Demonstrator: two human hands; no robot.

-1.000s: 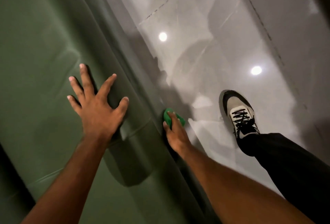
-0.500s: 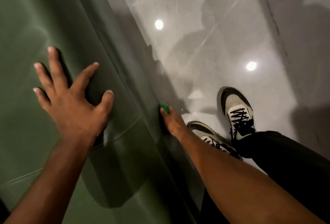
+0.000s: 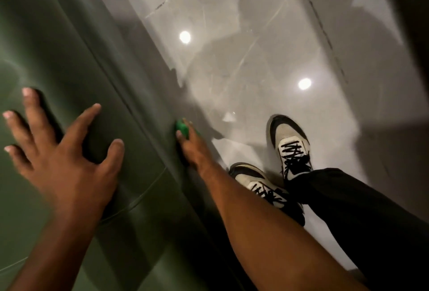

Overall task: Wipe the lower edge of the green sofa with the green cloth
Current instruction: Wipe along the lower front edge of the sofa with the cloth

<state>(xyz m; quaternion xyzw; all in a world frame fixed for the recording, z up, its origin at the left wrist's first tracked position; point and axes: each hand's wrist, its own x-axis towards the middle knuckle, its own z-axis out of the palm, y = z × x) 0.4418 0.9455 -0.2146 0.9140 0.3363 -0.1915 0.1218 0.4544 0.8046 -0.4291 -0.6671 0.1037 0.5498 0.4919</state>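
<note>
The dark green sofa (image 3: 76, 42) fills the left half of the view, its front face dropping to the floor along a diagonal edge. My left hand (image 3: 62, 151) lies flat on the sofa's top surface with fingers spread. My right hand (image 3: 192, 149) reaches down the sofa's front and presses a bright green cloth (image 3: 181, 127) against the lower edge near the floor. Only a small bunch of the cloth shows past my fingertips; the rest is hidden under the hand.
A glossy grey tiled floor (image 3: 243, 63) spreads to the right, with two ceiling lights reflected in it. My two feet in black-and-beige sneakers (image 3: 290, 144) stand close to the sofa's base, under black trousers (image 3: 371, 221).
My second foot has stepped in beside the first. The left hand has slid toward the left of the view on the sofa top. The right hand with the cloth has stayed low on the sofa's edge.
</note>
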